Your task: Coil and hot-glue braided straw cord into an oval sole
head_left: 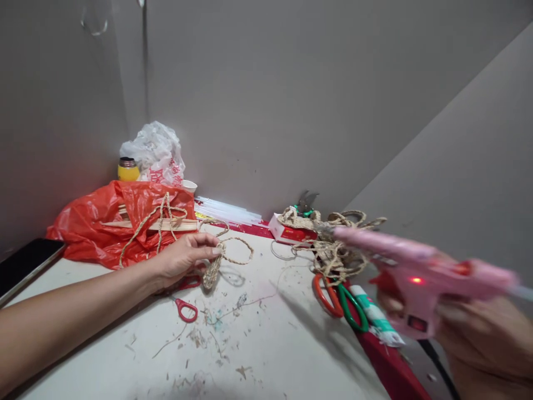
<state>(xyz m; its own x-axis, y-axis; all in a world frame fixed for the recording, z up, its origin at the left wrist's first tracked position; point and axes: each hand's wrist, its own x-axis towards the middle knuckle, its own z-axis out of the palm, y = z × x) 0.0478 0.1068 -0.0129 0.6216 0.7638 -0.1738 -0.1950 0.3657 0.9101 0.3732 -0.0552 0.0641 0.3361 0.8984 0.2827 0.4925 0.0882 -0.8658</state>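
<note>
My left hand (183,256) reaches across the white table (258,355) and pinches a braided jute cord piece (216,261) whose loop trails toward the right. My right hand (478,339) is closed around the grip of a pink hot glue gun (416,266), held above the table's right edge. The gun is blurred by motion, its nozzle points left toward a tangle of jute rope (333,244), and a red light glows on its side.
A red plastic bag (108,222) with wooden sticks and cord lies at back left, a white bag (156,153) and yellow container (128,169) behind it. Red-handled scissors (185,308), orange and green scissors (341,300), a glue tube (375,316), clear glue sticks (229,211) and a phone (25,266) surround the hands.
</note>
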